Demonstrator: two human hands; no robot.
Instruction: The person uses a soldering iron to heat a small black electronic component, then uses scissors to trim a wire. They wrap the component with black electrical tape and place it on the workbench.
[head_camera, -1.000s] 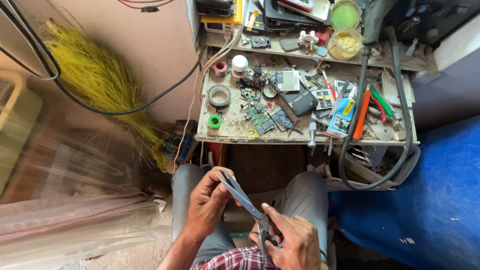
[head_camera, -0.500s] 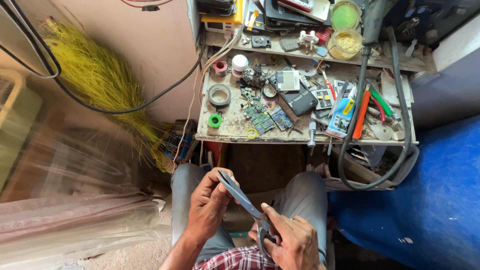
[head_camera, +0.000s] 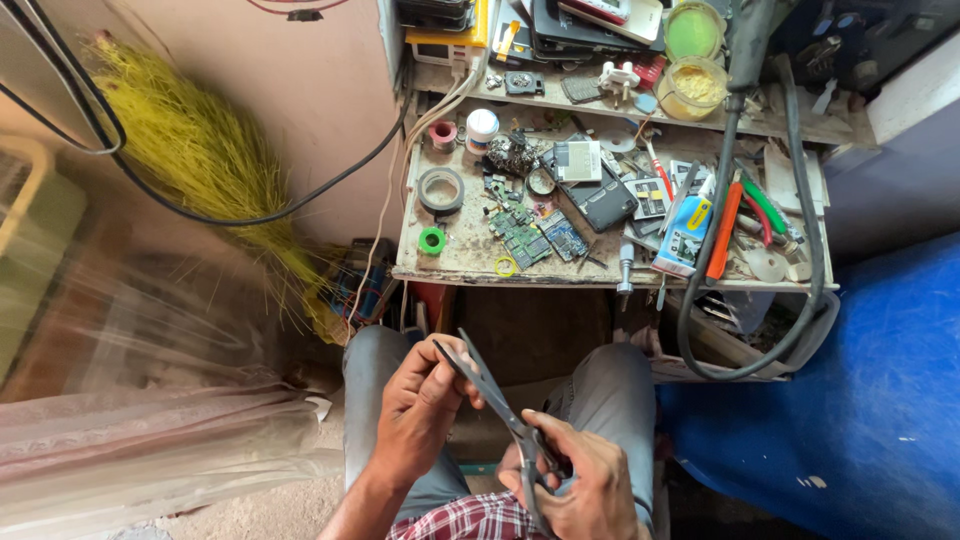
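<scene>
Steel scissors are now opening wider than a moment ago, blades parting just beside the left hand, whose fingers are pinching near the tips. The right hand is closing around the handles, below the bench.
</scene>
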